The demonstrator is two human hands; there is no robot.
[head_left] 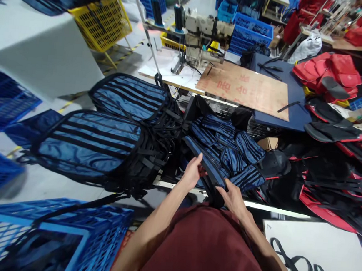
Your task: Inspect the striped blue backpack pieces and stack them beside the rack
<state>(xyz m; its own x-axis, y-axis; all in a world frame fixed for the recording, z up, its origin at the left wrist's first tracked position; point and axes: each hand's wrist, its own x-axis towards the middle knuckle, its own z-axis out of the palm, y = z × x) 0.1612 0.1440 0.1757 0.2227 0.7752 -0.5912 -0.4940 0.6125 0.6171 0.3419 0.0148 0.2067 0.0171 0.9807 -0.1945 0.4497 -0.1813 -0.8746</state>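
Note:
Close in front of my body I hold a blue padded strap (208, 165) with black edging, slanting down toward me. My left hand (193, 172) grips its left side near the middle, thumb on top. My right hand (232, 194) pinches its lower right end, where black webbing hangs down. Beyond it lies a heap of striped blue-and-black fabric pieces (220, 134) in a bin with black cloth at its rim. To the left are two stacks of blue backpack panels (89, 143) with black stripes, their black straps hanging toward the bin.
A sewing machine (202, 26) stands on a table beyond, next to a wooden board (245, 88). Black-and-red bag pieces (331, 172) pile up at right. A blue crate (104, 229) is at lower left, a white board (322, 255) at lower right.

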